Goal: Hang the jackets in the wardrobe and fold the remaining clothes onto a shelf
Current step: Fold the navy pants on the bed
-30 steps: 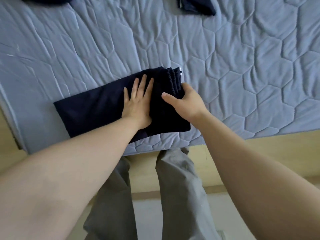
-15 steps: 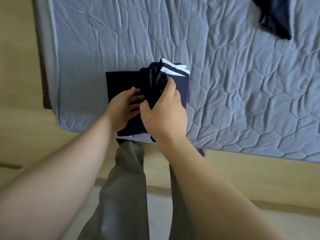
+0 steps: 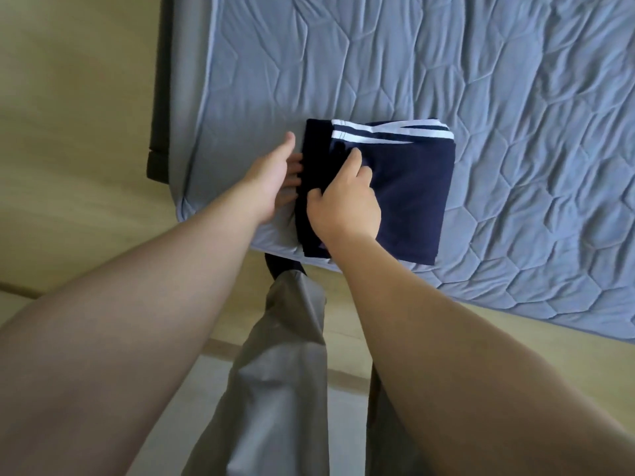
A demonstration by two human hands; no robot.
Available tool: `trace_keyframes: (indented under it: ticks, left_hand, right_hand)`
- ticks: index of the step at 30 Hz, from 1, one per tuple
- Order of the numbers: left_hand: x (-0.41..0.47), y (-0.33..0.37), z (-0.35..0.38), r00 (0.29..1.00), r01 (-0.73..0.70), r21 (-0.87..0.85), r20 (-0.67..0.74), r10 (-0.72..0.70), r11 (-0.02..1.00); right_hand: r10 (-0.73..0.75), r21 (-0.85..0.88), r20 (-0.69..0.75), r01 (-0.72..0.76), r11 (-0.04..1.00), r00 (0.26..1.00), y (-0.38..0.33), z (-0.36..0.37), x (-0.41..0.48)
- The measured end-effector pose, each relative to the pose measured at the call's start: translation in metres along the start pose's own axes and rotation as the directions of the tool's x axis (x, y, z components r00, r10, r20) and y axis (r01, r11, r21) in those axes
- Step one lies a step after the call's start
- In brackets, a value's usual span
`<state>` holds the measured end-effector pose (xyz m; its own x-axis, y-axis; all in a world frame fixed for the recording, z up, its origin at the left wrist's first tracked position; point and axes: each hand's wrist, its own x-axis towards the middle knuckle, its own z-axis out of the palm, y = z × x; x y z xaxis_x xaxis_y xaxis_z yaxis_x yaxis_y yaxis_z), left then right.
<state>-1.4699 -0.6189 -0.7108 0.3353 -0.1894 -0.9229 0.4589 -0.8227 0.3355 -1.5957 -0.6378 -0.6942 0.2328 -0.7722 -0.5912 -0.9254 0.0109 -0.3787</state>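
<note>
The folded navy shorts [image 3: 412, 201], white stripes along the far edge, lie on the quilted bed [image 3: 515, 97] near its corner. Our left hand [image 3: 271, 176] lies open against their left edge, fingertips hidden under the fold. Our right hand [image 3: 343, 204] rests on top, curled fingers pinching the fabric.

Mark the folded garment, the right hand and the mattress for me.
Garment [image 3: 412, 201]: head view, on its bare navy top face.
Right hand [image 3: 343, 204]: head view, on the back of the hand.
Mattress [image 3: 515, 80]: head view, on bare quilted cover beyond the garment.
</note>
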Motion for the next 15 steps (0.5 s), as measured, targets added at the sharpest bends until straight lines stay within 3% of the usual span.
trace_keyframes:
  ticks: [4, 8, 12, 15]
  left_hand:
    - [0.010, -0.004, -0.003, 0.999, 0.006, 0.013, 0.038, -0.006, 1.000]
    - [0.017, -0.005, -0.007, 0.985, 0.030, 0.158, 0.165, -0.056, 0.987]
    - [0.023, -0.001, 0.003, 0.990, -0.021, 0.307, 0.136, -0.022, 0.952]
    - [0.026, -0.003, 0.015, 0.993, -0.108, 0.413, 0.092, 0.076, 0.905]
  right_hand:
    - [-0.009, 0.002, -0.005, 0.009, 1.000, 1.000, -0.001, 0.014, 0.002]
    - [-0.104, 0.110, 0.168, 0.086, 0.990, 0.980, 0.005, 0.029, -0.011]
    - [-0.104, 0.312, 0.119, 0.062, 0.948, 0.987, 0.021, 0.032, -0.033]
    - [-0.003, 0.475, 0.071, -0.031, 0.879, 0.997, 0.033, 0.032, -0.046]
